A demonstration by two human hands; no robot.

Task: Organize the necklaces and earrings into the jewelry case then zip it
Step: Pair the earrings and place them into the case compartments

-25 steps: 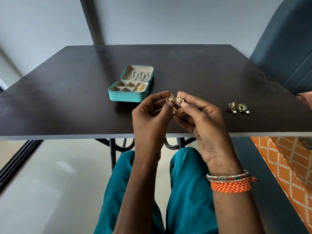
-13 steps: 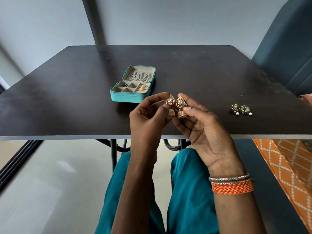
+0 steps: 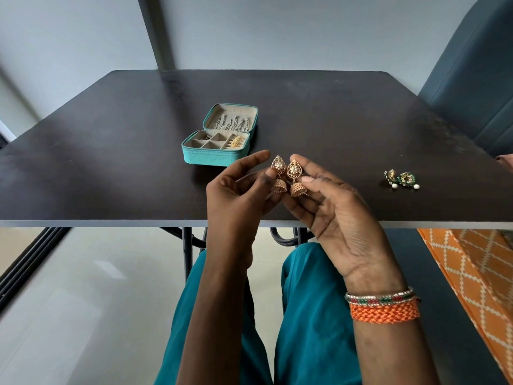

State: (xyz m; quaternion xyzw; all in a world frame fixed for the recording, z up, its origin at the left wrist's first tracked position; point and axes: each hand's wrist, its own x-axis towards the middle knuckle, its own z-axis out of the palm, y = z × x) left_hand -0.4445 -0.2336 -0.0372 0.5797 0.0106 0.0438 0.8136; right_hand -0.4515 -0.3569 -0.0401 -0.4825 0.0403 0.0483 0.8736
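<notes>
From the head camera I see my left hand pinching one gold jhumka earring at its teardrop top, and my right hand pinching its twin, the second jhumka earring, the same way, the two held side by side just in front of the teal jewelry case, above the near part of the dark bench. I judge these earrings light but fiddly: openwork metal, stiff teardrop plates with a pale stone at the centre, and a ribbed bell dangling loose beneath each, so the bell will swing and could snag. The flat teardrop is the sensible place to hold, as both hands do. The case stands open, its lid raised at the back with thin chains hung against a beige lining; the base is divided into small compartments, one at the right holding a gold piece. Its shell looks like textured fabric or faux leather. Well to the right of the case lies a pair of green earrings with pearl drops, rounder and probably slippery on the smooth bench.
</notes>
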